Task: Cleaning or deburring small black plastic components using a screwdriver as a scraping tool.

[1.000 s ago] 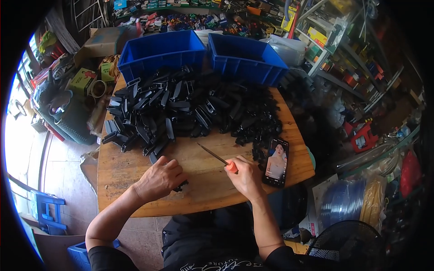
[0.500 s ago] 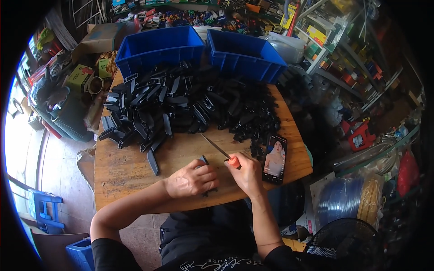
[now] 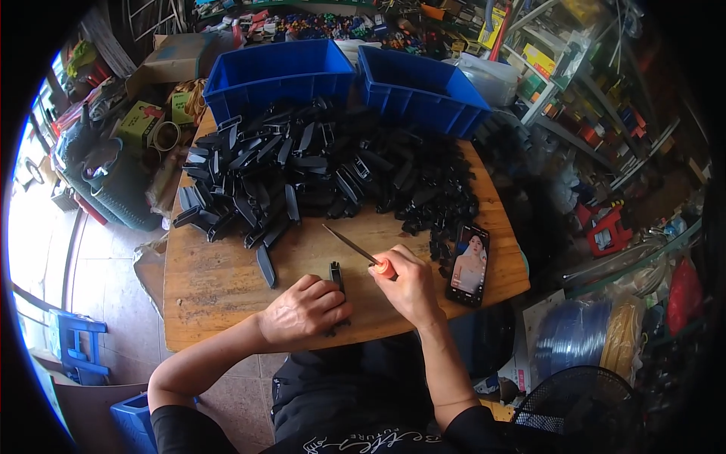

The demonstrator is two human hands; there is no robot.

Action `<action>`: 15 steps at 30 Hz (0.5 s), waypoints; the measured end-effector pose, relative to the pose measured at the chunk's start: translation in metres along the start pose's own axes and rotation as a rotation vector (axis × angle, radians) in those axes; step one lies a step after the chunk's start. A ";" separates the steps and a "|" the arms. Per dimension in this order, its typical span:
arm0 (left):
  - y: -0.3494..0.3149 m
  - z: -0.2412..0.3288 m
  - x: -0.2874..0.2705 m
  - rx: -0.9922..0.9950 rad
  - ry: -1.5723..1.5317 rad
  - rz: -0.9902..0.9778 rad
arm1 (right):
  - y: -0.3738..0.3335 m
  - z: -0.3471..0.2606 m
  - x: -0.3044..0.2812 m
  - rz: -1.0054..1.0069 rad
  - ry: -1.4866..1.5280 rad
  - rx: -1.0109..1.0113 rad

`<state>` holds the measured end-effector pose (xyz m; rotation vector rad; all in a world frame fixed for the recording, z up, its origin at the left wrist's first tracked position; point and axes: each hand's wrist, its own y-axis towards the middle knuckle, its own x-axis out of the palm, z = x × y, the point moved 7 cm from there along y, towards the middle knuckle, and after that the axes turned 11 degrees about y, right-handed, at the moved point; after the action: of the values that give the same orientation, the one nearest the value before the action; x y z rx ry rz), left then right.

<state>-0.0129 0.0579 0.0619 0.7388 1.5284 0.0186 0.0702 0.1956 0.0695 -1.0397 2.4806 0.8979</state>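
1. Fingers of the left hand (image 3: 304, 312) curl over a black plastic piece (image 3: 336, 274) on the wooden table (image 3: 219, 287), its long axis pointing away from the person.
2. The right hand (image 3: 412, 284), just beside it, grips a file (image 3: 355, 247) whose blade slants up-left, above the piece.

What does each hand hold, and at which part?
Right hand grips a knife by its orange handle; left hand holds a black plastic part by its lower end.

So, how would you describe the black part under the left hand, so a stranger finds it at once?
On the round wooden table, look at the near edge, in front of the heap of black parts. The black part sticks out from under the left hand, alone on bare wood.
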 end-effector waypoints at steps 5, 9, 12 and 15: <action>0.010 0.003 0.009 0.060 0.031 0.019 | 0.002 0.001 0.003 0.013 0.023 -0.005; 0.011 0.002 0.013 0.093 -0.028 0.032 | 0.003 0.003 0.007 -0.004 0.084 -0.003; 0.009 0.002 0.014 0.108 -0.043 0.070 | 0.004 0.002 0.010 -0.019 0.105 -0.009; 0.005 0.002 0.010 0.117 -0.030 0.091 | 0.007 -0.001 0.012 -0.035 0.111 -0.006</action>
<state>-0.0075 0.0658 0.0549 0.8976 1.4756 -0.0139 0.0570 0.1925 0.0671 -1.1607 2.5427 0.8595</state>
